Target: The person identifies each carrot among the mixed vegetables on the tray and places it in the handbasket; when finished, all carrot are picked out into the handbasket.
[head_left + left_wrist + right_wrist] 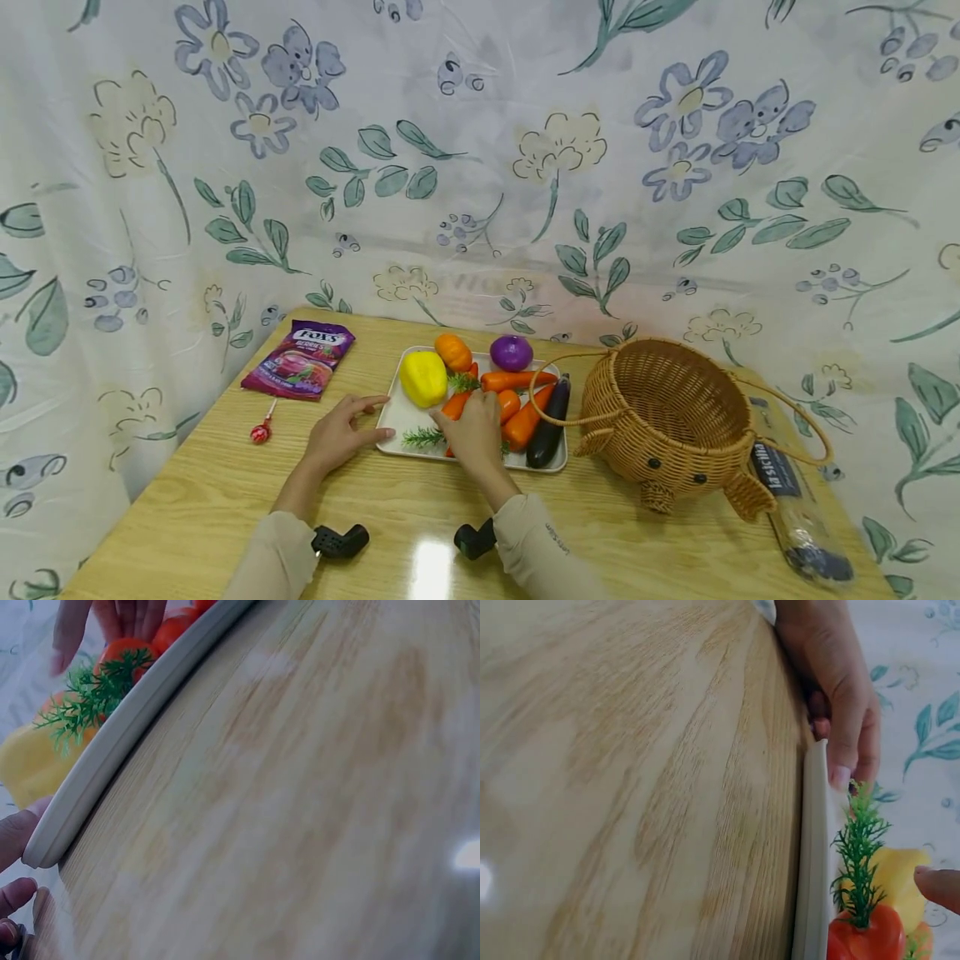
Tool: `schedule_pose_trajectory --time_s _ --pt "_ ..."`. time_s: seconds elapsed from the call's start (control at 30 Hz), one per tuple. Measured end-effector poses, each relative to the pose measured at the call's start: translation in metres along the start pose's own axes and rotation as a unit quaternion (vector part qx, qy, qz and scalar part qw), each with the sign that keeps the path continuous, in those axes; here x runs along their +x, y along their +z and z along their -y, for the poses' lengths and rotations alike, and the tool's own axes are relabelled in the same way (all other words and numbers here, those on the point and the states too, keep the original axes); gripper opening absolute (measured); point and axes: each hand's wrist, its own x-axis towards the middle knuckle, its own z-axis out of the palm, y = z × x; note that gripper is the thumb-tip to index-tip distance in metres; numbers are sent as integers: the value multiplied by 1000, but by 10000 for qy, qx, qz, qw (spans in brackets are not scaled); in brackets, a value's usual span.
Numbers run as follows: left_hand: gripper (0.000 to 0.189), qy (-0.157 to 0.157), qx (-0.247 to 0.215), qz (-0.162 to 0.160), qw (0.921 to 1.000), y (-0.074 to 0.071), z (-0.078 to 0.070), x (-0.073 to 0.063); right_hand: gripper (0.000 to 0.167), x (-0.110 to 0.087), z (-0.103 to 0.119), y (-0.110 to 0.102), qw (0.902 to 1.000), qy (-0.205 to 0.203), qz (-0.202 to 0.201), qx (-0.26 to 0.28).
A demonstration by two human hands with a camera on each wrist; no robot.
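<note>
My left hand (337, 433) holds the left edge of a white tray (397, 417), its thumb over the rim in the right wrist view. My right hand (476, 429) reaches down among the carrots in the tray, its fingers pointing at an orange carrot (454, 407); whether they grip it I cannot tell. One red-orange carrot has a green leafy top (861, 855) near the front rim. Around them lie a yellow bell pepper (423, 378), a small orange pumpkin (453, 352), a purple onion (512, 353) and a dark eggplant (550, 425).
Right of the tray stands a wicker basket (600, 392) with an animal face, one handle overlapping the tray in the head view. Beyond it lies a clear plastic package (806, 517). A purple candy bag (300, 360) and a red lollipop (261, 432) lie left on the wooden table (390, 508).
</note>
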Motion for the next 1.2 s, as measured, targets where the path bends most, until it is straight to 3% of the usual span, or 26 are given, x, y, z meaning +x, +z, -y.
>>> schedule_pose_trajectory --time_s 0.23,0.33,0.53,0.63,0.83,1.2 --pt "57 25 15 -36 10000 1 0 0 72 3 8 10 9988 309 -138 -351" --pt "57 24 9 -46 10000 0 -1 0 67 4 10 13 9982 369 -244 -395" --pt "57 -16 -7 -24 10000 1 -1 0 51 5 7 22 9953 192 -511 -800" --pt "57 -48 -27 -17 10000 1 -1 0 54 5 6 25 9914 9 -583 -1174" --pt "57 -42 -29 -34 10000 1 0 0 67 4 5 27 9824 -161 -406 -1819" --pt "57 -48 -44 -51 10000 1 0 1 72 7 5 28 9821 -125 -231 -1865"
